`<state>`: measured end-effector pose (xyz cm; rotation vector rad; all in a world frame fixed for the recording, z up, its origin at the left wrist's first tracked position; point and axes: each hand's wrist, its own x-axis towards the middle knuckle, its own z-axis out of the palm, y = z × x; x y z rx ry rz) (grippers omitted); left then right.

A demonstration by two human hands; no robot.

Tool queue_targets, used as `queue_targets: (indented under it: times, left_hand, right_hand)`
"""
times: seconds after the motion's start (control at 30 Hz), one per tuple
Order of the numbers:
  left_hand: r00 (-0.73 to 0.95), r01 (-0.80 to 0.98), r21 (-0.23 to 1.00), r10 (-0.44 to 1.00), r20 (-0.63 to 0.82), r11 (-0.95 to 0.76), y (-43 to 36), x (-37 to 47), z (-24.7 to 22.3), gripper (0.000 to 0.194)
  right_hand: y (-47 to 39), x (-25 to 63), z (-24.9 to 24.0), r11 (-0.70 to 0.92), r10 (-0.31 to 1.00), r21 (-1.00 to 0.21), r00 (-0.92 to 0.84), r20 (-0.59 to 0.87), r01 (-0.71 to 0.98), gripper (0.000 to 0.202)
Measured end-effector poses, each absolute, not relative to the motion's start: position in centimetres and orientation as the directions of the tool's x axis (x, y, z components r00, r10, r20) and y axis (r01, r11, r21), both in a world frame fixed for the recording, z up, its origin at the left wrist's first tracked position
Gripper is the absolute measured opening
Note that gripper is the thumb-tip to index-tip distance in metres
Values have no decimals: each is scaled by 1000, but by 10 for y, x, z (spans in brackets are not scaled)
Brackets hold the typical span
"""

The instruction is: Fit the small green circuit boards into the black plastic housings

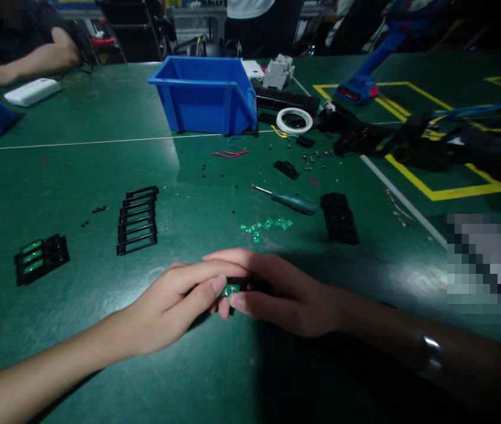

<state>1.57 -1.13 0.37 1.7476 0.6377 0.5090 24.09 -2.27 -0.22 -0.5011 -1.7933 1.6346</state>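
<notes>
My left hand (175, 306) and my right hand (289, 297) meet at the table's near middle, both closed on a small green circuit board (231, 290). Both thumbs press at the board, and a dark part behind it is mostly hidden by my fingers. Just beyond lie several loose green circuit boards (272, 224). A screwdriver (294, 203) with a green handle rests behind them. To the right is a ribbed black plastic piece (339, 218). On the left are a black ladder-like frame (138, 221) and a black holder (53, 250) with green boards in it.
A blue bin (201, 106) stands at the back, beside a white tape roll (294, 121). Scattered screws (314, 158) and red wires (230, 153) lie nearer. A blue power tool (360, 85) and dark cabling (435, 144) occupy the right. Another person's arm (42, 62) rests at far left.
</notes>
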Motion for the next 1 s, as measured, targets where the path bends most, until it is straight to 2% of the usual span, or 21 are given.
queue_targets:
  times: [0.17,0.27,0.43,0.63,1.0]
  left_hand:
    - [732,190,931,678,76,-310,-12,15,7,30]
    - [712,173,928,693,114,-330,-12,15,7,28]
    - [675,129,928,717,176,-350,-12,18,6,26]
    - [633,140,927,751,187,-349,-11,21,6,23]
    - [606,184,906,770,201,-382,-11,21,9,18]
  right_hand:
    - [-23,244,-2,283,673,-958,-704,227,-39,52]
    - [-22,245,-2,260,672,-966,-717,186,-8,52]
    - [-22,243,0,244,663,-970,-730,167,1,41]
    - [-24,245,-1,263,686,-964,-708,166,29,50]
    - [-24,244,1,237,681,-971,-711,176,-13,46]
